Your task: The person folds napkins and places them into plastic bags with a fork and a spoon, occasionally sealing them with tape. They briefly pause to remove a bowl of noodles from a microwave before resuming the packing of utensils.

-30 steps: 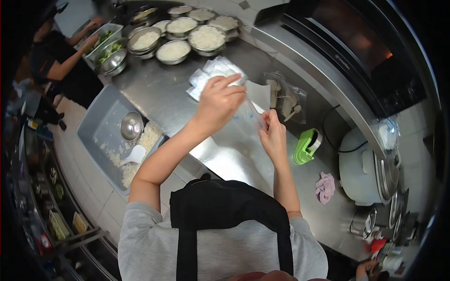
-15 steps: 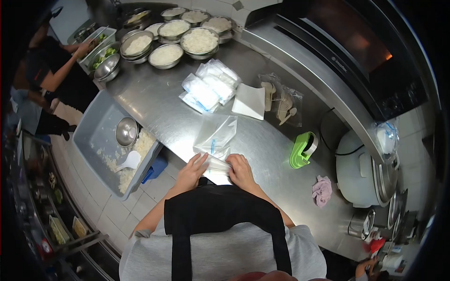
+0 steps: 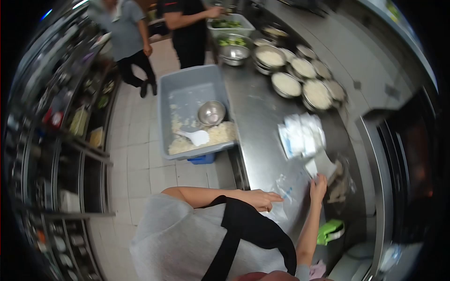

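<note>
My left hand (image 3: 262, 200) lies on a clear plastic bag (image 3: 287, 192) with blue print, fingers stretched out over its near end. The bag rests flat on the steel counter (image 3: 255, 140) close to the edge. Farther right, my right hand (image 3: 318, 188) has its fingertips pinched at the near edge of a stack of white paper sheets (image 3: 320, 165). How many sheets are between the fingers cannot be seen. Just beyond the paper sits a pile of packed plastic bags (image 3: 302, 136).
Left of the counter stands a grey tub (image 3: 166, 110) holding rice, a steel bowl (image 3: 211, 113) and a white rice paddle (image 3: 197, 137). Several rice bowls (image 3: 287, 85) crowd the far counter. Bagged cutlery (image 3: 341, 185) and a green tape dispenser (image 3: 330, 231) lie right. Two people stand beyond.
The view has swung left. My right hand has let go of the plastic bag and reached out to the white paper. My left hand has stayed at the bag, its fingers now stretched out.
</note>
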`<state>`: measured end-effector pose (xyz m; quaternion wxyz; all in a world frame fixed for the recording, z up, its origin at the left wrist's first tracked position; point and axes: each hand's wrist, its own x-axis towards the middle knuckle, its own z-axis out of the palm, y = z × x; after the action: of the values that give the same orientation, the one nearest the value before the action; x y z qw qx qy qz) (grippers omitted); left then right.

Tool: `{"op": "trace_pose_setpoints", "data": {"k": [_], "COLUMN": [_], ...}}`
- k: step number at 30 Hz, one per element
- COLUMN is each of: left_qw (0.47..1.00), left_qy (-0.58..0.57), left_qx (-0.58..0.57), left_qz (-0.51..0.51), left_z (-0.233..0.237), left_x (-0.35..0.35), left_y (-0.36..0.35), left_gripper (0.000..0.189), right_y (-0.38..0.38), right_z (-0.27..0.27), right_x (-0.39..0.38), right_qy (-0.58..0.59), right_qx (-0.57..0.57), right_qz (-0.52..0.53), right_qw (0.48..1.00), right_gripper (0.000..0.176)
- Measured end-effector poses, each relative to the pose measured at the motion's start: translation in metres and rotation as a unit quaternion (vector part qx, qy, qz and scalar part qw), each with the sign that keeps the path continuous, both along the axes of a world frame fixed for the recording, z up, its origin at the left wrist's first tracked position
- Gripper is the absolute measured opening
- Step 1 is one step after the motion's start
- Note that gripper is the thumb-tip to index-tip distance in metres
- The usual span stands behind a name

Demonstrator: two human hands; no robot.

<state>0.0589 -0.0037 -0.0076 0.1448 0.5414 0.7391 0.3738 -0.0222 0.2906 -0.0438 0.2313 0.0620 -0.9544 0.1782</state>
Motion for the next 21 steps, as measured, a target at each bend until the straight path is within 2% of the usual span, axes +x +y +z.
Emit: {"op": "trace_pose_setpoints", "data": {"k": [2,4,5,10,15,17,20,21], "left_qw": [0.999,0.994,0.993,0.980,0.978,0.979,0.979,0.979], "left_qy": [-0.004,-0.012,-0.007,-0.012,-0.016,-0.015,0.003,-0.037], "left_qx": [0.014,0.076,0.076,0.054,0.039,0.050,0.063,0.017], "left_qz": [0.033,0.078,0.094,0.193,0.205,0.195,0.196,0.201], "left_z": [0.002,0.000,-0.001,0.002,0.011,0.012,0.009,0.019], "left_x": [0.003,0.003,0.002,0.004,0.002,0.000,-0.004,-0.004], "left_y": [-0.008,-0.019,-0.023,-0.046,-0.049,-0.048,-0.046,-0.043], "left_gripper": [0.012,0.013,0.013,0.017,0.018,0.018,0.019,0.019], "right_y": [0.000,0.000,0.005,0.022,0.018,0.015,0.013,0.026], "right_z": [-0.002,0.002,-0.006,-0.007,-0.001,0.004,0.001,-0.001], "right_x": [-0.011,-0.017,-0.022,-0.032,-0.032,-0.028,-0.043,-0.035], "right_qy": [0.003,-0.123,-0.101,-0.137,-0.148,-0.076,-0.111,-0.127], "right_qx": [0.027,0.071,0.076,0.007,-0.016,0.061,0.028,0.005], "right_qz": [0.017,-0.030,-0.028,-0.010,-0.024,0.041,0.016,-0.006], "right_qw": [0.999,0.989,0.992,0.990,0.989,0.994,0.993,0.992], "right_gripper": [0.024,0.022,0.016,0.008,0.009,0.008,0.010,0.011]}}
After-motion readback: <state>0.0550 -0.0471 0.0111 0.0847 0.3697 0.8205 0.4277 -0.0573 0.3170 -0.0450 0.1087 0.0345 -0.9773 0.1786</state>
